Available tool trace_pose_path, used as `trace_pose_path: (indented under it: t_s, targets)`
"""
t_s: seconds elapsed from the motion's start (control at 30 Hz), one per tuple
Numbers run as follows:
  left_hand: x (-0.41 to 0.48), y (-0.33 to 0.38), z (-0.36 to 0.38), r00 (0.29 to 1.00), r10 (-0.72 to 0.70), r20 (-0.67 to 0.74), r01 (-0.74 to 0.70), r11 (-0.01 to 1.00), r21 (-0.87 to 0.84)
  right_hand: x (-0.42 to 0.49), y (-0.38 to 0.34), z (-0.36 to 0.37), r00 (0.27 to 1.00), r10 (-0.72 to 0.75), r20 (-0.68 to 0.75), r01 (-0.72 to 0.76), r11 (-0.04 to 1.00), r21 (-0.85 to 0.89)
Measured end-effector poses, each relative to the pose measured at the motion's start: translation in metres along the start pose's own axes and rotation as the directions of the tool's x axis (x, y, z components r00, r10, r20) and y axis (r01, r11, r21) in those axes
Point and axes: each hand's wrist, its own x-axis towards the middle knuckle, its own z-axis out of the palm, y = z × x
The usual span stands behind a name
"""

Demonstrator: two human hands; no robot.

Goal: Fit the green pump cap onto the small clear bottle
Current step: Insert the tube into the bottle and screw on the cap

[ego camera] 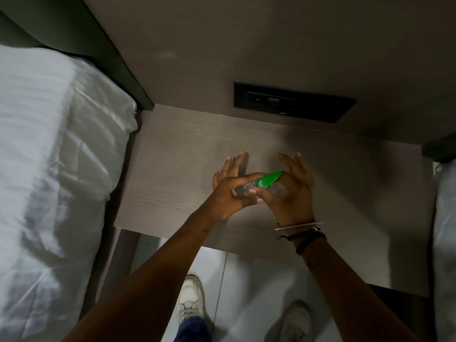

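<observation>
Above the wooden bedside table (172, 169), both hands meet around a small clear bottle (244, 190) lying nearly sideways. My left hand (229, 191) pinches the bottle with thumb and forefinger, its other fingers spread. The green pump cap (269, 180) sits at the bottle's right end, tilted up to the right. My right hand (291, 191) holds the cap between thumb and fingers, the remaining fingers raised. The joint between cap and bottle is partly hidden by my fingers, and I cannot tell whether the cap is seated.
A black socket panel (293, 102) is set in the wall behind the table. A bed with white sheets (54, 169) lies at the left, more white bedding (444, 218) at the right edge. My white shoes (191, 299) stand on the tiled floor below.
</observation>
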Motion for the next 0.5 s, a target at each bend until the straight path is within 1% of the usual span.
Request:
trace_pose_path:
  t_s: [0.03,0.1,0.13,0.2,0.27,0.4,0.5]
  targets:
    - [0.0001,0.0001,0.0001,1.0,-0.003,-0.003,0.003,1.0,0.006,0.0015,-0.0004,0.0021,1.0,0.026,-0.013,-0.026,0.999,-0.022]
    - [-0.0002,0.0007,0.0006,1.0,0.004,-0.007,-0.004,1.0,0.015,0.0017,0.002,0.0048,0.998,0.059,0.031,-0.058,0.998,-0.038]
    - [-0.0005,0.0011,0.0005,1.0,0.009,-0.01,-0.009,1.0,0.013,0.0007,0.0048,0.005,0.996,0.059,0.073,-0.057,0.998,-0.033]
    - [-0.0008,0.0006,-0.0002,1.0,0.014,-0.01,-0.014,1.0,0.0,-0.0018,0.0091,0.004,0.992,0.011,0.127,-0.012,1.0,0.005]
    - [-0.0004,-0.001,-0.0002,1.0,0.022,-0.003,-0.022,1.0,0.011,-0.0024,0.0081,0.0026,0.994,-0.026,0.105,0.023,0.999,0.025]
    - [0.0022,-0.0042,0.0,1.0,0.025,-0.015,-0.024,0.999,0.048,-0.0012,0.0048,0.0045,1.0,-0.016,0.018,0.016,1.0,-0.021]
    - [0.0036,-0.0051,-0.0012,0.999,0.046,-0.006,-0.045,0.997,0.055,-0.0008,0.0089,0.0014,0.999,0.008,0.037,-0.005,0.997,-0.079]
